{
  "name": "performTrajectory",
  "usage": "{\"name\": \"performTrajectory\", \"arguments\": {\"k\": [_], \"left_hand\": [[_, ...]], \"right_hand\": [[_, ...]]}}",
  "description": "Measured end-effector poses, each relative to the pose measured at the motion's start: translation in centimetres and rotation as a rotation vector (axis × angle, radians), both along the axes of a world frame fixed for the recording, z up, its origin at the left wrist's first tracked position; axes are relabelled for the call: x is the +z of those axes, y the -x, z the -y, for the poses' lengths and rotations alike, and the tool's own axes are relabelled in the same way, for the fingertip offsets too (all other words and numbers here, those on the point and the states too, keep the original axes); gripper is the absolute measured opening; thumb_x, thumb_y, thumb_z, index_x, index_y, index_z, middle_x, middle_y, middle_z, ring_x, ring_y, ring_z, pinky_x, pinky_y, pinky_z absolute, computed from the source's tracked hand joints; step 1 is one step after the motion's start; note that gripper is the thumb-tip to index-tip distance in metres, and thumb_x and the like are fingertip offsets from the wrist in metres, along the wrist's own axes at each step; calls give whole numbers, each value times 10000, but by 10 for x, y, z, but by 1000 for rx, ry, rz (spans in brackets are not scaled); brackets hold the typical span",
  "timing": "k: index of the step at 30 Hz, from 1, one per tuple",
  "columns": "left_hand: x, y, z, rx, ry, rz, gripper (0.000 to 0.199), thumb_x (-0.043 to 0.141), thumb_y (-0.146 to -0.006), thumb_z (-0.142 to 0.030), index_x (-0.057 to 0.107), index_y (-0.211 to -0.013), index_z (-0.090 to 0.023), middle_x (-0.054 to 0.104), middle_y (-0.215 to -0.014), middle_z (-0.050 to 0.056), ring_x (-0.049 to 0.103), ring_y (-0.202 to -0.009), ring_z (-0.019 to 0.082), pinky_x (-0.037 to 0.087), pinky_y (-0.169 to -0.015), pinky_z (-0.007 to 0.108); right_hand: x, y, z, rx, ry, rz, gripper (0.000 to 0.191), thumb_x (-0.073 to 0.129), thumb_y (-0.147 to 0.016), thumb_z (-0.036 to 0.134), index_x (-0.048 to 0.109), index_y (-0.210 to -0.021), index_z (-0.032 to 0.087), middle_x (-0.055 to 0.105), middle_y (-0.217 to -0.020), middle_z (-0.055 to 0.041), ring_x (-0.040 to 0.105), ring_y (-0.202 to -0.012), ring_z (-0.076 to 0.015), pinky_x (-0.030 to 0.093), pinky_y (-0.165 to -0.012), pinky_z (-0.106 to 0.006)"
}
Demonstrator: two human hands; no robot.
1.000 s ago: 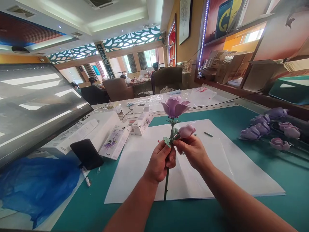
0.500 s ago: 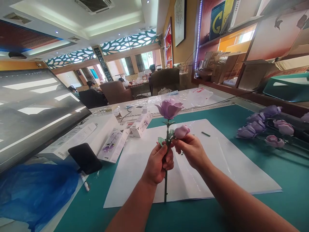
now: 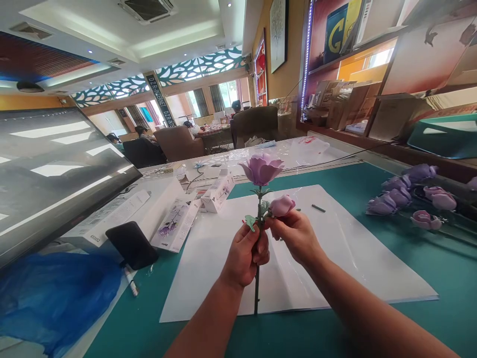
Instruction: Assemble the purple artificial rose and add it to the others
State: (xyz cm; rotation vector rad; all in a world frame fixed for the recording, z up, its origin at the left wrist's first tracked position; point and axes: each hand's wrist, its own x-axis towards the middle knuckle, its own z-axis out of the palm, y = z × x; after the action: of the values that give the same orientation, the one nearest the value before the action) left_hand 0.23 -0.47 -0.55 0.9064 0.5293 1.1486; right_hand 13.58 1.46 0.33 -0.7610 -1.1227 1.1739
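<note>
An artificial flower (image 3: pixel 262 170) with an open purple bloom stands upright above the white sheet (image 3: pixel 208 268). Its dark green stem is wrapped by my left hand (image 3: pixel 244 253), closed just under the leaves. A pale green leaf (image 3: pixel 251 222) sticks out over the left thumb. On the right side of the stem is a pinkish-purple flower bud (image 3: pixel 282 205). My right hand (image 3: pixel 296 231) pinches at the base of this bud, close beside the stem; the fingertips partly hide the joint. A short dark green stem piece (image 3: pixel 318 208) lies on the sheet behind the right hand.
Several finished purple flowers (image 3: pixel 395 194) lie at the right on the green mat (image 3: pixel 421 258). Left are small printed boxes (image 3: pixel 175 226), a black phone (image 3: pixel 132 243), a white marker (image 3: pixel 131 282) and a blue plastic bag (image 3: pixel 63 293). A large dark screen (image 3: pixel 55 169) leans behind them. People sit farther back.
The right hand has shifted slightly around the bud, and the leaf by the left thumb has turned a little. The left hand keeps its hold on the stem.
</note>
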Motion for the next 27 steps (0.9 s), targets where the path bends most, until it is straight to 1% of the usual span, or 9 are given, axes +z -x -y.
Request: {"name": "performTrajectory", "arguments": {"k": [4,6,7,9,11,15,18,22,27], "left_hand": [[1,1,0,-3,-3,12,373,763,-792,-468,567,-850,-156,427,-509,-82,247,-376,20,192,-400,180],[2,2,1,-13,-1,5,385,758,-796,-478,605,-904,-142,428,-515,-80,246,-381,21,190,-407,187],[2,2,1,-19,0,1,390,754,-799,-483,613,-919,-139,428,-518,-78,246,-383,22,188,-411,191],[2,1,2,-26,-1,-8,394,750,-799,-491,614,-917,-140,431,-525,-76,246,-387,23,182,-415,198],[2,0,4,-36,-2,-22,405,750,-792,-503,611,-915,-143,433,-528,-75,246,-387,24,173,-416,202],[4,-3,7,-55,5,-49,433,753,-775,-533,604,-905,-147,436,-532,-77,246,-386,21,163,-416,204],[5,-4,9,-70,12,-64,456,764,-758,-551,606,-907,-150,432,-531,-80,241,-389,21,161,-420,205],[5,-5,11,-97,30,-73,475,761,-751,-572,603,-909,-152,421,-525,-82,236,-391,22,153,-432,209],[5,-5,12,-112,40,-75,476,755,-756,-573,604,-913,-149,424,-530,-77,240,-391,25,156,-427,212]], "right_hand": [[4,-11,-5,126,-22,29,253,819,-627,377,648,-618,190,578,-509,17,485,-468,-116,415,-453,-268],[6,-17,-8,81,-27,-26,217,801,-642,346,637,-662,205,590,-521,28,498,-457,-113,415,-446,-258],[7,-20,-9,44,-22,-63,202,793,-650,336,649,-723,214,613,-552,30,509,-459,-112,418,-445,-253],[7,-23,-12,-3,3,-110,275,788,-651,326,682,-885,229,659,-631,25,545,-487,-117,435,-455,-251],[7,-23,-13,2,37,-109,370,803,-623,320,706,-967,222,683,-684,5,586,-546,-133,461,-482,-256],[7,-19,-13,19,95,-113,330,846,-550,308,734,-838,193,673,-671,-9,588,-583,-141,483,-527,-276],[6,-17,-13,29,119,-170,346,880,-532,340,723,-804,195,650,-642,3,572,-566,-134,470,-534,-280],[3,-16,-14,81,115,-227,371,878,-588,451,688,-789,205,610,-634,17,528,-546,-124,426,-511,-273],[-2,-17,-16,137,103,-244,390,866,-633,499,665,-798,209,575,-623,32,498,-537,-115,393,-513,-263]]}}
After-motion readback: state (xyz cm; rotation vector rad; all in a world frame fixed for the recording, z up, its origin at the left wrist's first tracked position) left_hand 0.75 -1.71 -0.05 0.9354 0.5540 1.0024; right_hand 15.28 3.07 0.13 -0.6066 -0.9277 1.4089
